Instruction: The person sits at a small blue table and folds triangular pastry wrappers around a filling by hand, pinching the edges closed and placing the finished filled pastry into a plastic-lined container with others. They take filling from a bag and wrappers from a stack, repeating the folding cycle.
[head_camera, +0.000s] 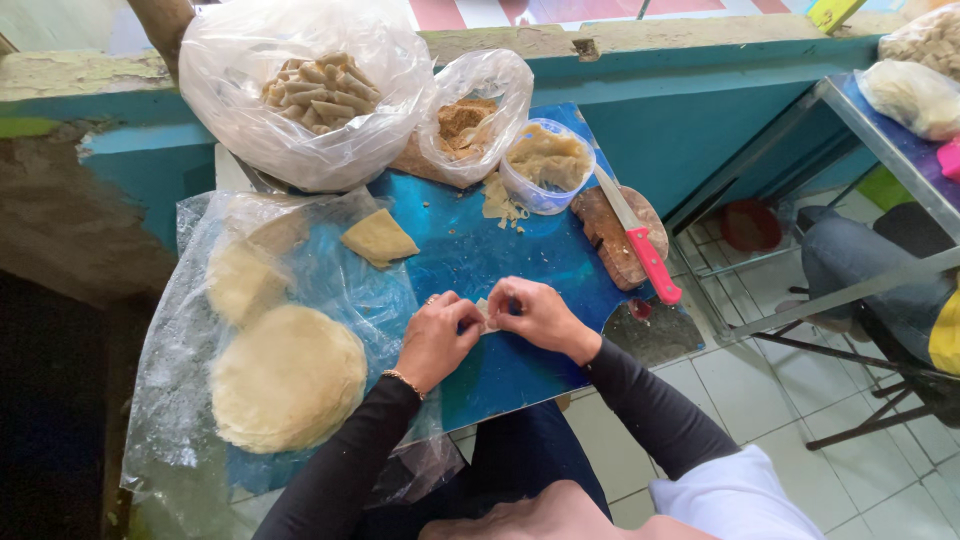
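Blue and glossy, the flat work board (500, 250) carried everything the person handled. Both hands met at its near middle: the left hand (437, 337) and the right hand (538, 313) were each curled shut, pinching between them one small pale piece of wrapper dough (487, 316), which lay just above the board's surface; how it was folded could not be made out under the fingers.

One stack of round pale wrappers (288, 376) lay on a crumpled clear plastic sheet (180, 360) at the left, with what looked like a second, smaller stack (240, 282) behind it under the film. One folded triangular yellowish wrapper (379, 238) rested alone further back.

Two clear plastic bags stood along the far edge: a large puffed bag of short beige rolled pieces (320, 90) and a smaller open bag of brown crumbs (470, 115). Just beside them sat one round clear plastic tub of tan paste (546, 162). One red-handled knife (640, 240) lay across one round wooden cutting board (608, 232) at the right.
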